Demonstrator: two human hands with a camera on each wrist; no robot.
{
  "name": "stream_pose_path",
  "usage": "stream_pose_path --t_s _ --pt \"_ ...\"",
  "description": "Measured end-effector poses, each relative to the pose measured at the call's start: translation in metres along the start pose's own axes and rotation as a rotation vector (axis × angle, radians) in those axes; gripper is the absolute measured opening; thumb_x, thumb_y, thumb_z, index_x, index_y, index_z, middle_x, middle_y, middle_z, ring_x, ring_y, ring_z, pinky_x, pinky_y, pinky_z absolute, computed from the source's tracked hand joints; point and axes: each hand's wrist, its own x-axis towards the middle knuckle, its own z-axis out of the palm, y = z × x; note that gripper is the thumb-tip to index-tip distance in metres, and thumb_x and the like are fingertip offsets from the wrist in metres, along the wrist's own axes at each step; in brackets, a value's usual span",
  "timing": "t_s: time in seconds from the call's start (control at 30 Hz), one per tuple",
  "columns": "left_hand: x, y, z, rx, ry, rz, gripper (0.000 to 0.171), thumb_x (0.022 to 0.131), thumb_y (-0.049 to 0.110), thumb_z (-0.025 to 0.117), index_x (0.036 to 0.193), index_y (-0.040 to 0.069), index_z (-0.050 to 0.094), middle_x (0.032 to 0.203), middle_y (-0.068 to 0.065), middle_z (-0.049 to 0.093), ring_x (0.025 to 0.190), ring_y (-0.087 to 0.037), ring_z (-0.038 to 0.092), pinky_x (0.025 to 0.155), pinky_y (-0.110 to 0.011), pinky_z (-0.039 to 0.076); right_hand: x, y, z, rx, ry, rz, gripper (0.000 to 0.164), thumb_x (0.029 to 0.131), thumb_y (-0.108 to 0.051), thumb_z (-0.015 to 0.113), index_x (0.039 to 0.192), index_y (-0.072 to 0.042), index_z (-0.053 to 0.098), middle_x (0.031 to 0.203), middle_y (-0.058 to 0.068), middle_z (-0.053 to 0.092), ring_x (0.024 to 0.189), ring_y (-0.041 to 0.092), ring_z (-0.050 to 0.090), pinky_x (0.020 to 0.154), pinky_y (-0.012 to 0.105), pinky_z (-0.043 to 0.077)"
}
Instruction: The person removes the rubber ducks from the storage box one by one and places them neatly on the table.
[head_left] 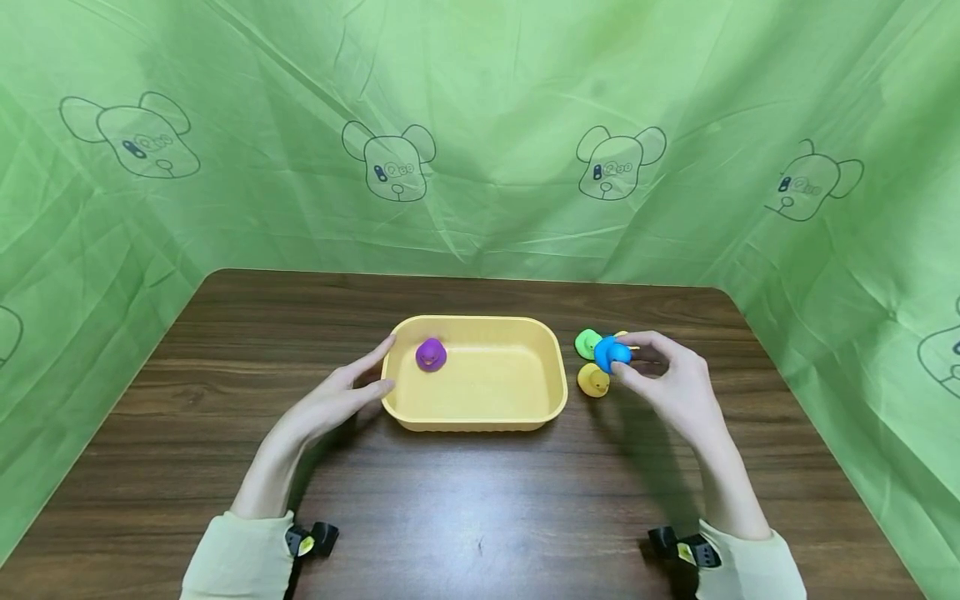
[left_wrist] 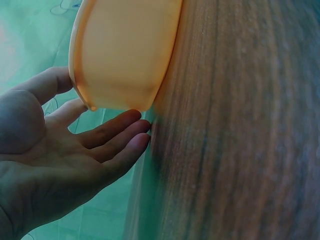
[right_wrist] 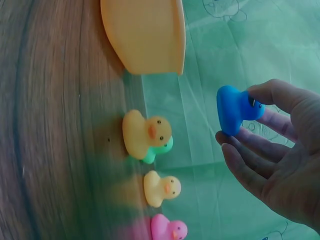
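Note:
A yellow plastic tub stands on the table with a purple rubber duck inside, near its left end. My left hand touches the tub's left end, thumb and fingers spread; in the left wrist view the lower fingers extend loosely beside the wall. To the right of the tub, my right hand pinches a blue rubber duck between thumb and fingers, raised above the table. Below it sit a green duck and a yellow duck.
The right wrist view also shows a pale yellow duck and a pink duck in line on the brown wooden table. Green cloth with printed mouse-like faces hangs around the table's back and sides.

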Motion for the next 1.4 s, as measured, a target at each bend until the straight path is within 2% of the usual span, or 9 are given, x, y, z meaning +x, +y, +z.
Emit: stream_pose_path --t_s 0.27,0.4,0.53,0.7,0.9,1.13,1.4 --pt "0.0 -0.001 0.001 -0.032 -0.006 0.004 0.07 0.106 0.033 0.059 0.164 0.037 0.02 0.173 -0.006 0.021 0.15 -0.028 0.029 0.121 -0.055 0.024 -0.002 0.009 -0.007 -0.007 0.001 0.044 0.027 0.09 -0.022 0.08 0.117 -0.018 0.075 0.111 0.01 0.078 0.088 -0.007 0.068 0.078 0.009 0.053" --pt "0.0 -0.001 0.001 -0.051 -0.009 0.01 0.07 0.106 0.032 0.059 0.164 0.036 0.02 0.173 -0.004 0.018 0.156 -0.029 0.021 0.124 -0.058 0.02 -0.001 0.015 -0.01 0.002 -0.014 0.028 0.029 0.09 -0.021 0.08 0.118 -0.014 0.075 0.112 0.013 0.078 0.089 -0.009 0.067 0.078 0.007 0.052" --pt "0.0 -0.001 0.001 -0.052 -0.009 0.01 0.07 0.106 0.03 0.058 0.164 0.035 0.02 0.174 -0.003 0.018 0.156 -0.03 0.018 0.124 -0.059 0.019 0.0 0.019 -0.013 -0.01 -0.016 0.034 0.03 0.09 -0.022 0.081 0.119 -0.014 0.075 0.109 0.014 0.078 0.087 -0.009 0.066 0.076 0.008 0.052" --pt "-0.001 -0.001 0.001 -0.049 -0.004 0.011 0.069 0.106 0.028 0.058 0.164 0.034 0.021 0.173 -0.003 0.019 0.156 -0.03 0.02 0.123 -0.058 0.02 0.001 0.025 -0.018 -0.023 -0.028 0.041 0.033 0.09 -0.022 0.081 0.121 -0.013 0.074 0.112 0.015 0.077 0.087 -0.012 0.065 0.076 0.007 0.052" --pt "-0.001 -0.001 0.001 -0.02 -0.003 0.0 0.07 0.106 0.031 0.059 0.164 0.036 0.02 0.172 -0.007 0.024 0.142 -0.026 0.038 0.117 -0.044 0.031 0.001 0.032 -0.023 0.002 -0.033 0.058 0.036 0.091 -0.02 0.081 0.124 -0.01 0.073 0.116 0.017 0.075 0.089 -0.012 0.065 0.076 0.008 0.053" --pt "0.0 0.001 0.0 -0.028 -0.002 0.007 0.07 0.106 0.029 0.059 0.164 0.036 0.021 0.173 -0.002 0.019 0.145 -0.027 0.03 0.12 -0.055 0.024 0.002 0.043 -0.024 0.005 -0.013 0.081 0.039 0.09 -0.021 0.081 0.126 -0.01 0.073 0.118 0.009 0.074 0.092 -0.014 0.065 0.077 0.007 0.052" --pt "-0.001 0.002 -0.001 -0.022 -0.002 0.01 0.071 0.105 0.034 0.059 0.165 0.034 0.02 0.172 -0.006 0.023 0.149 -0.029 0.032 0.12 -0.054 0.025 0.004 0.044 -0.024 0.011 -0.025 0.107 0.039 0.09 -0.023 0.081 0.126 -0.011 0.073 0.123 0.015 0.074 0.092 -0.014 0.065 0.076 0.008 0.053"
